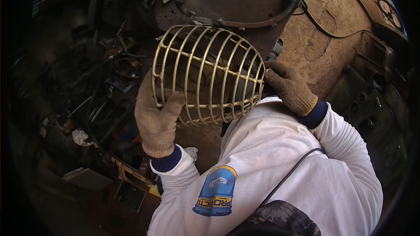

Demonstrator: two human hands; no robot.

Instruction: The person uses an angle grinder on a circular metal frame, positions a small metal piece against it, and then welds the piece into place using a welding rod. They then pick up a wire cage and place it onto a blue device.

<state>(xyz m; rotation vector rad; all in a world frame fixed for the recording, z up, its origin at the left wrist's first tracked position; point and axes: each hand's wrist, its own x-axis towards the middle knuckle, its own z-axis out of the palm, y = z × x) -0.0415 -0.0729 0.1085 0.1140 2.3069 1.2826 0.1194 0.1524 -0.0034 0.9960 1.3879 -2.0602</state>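
– Over on the left it's just a dark heap of scrap metal [118, 83] with a crumpled white scrap [82, 138] near it, right?

– Yep. Next along is the left hand [153, 120], in a tan knit glove. It's closed round the wide end of the cage, thumb on the near side, fingers mostly hidden behind the bars.

– And the wire cage [225, 68] itself?

– Brass-coloured, held up between the two hands, in front of the torso. Long axis runs crosswise, wide end left, narrow end right, dipping a bit to the right. Beyond it there's a dark metal tabletop [245, 0] with a bent metal ring [236, 24] on it.

– So which hand's nearer?

– Kinda both lol. Left has the wide end, and the right hand [291, 87] is up against the narrow tip. Its fingers are bent, but the tips are hidden, so can't tell if it's actually gripping.

– Far right?

– Brown floor [315, 39] with a cable [337, 36] snaking across it.
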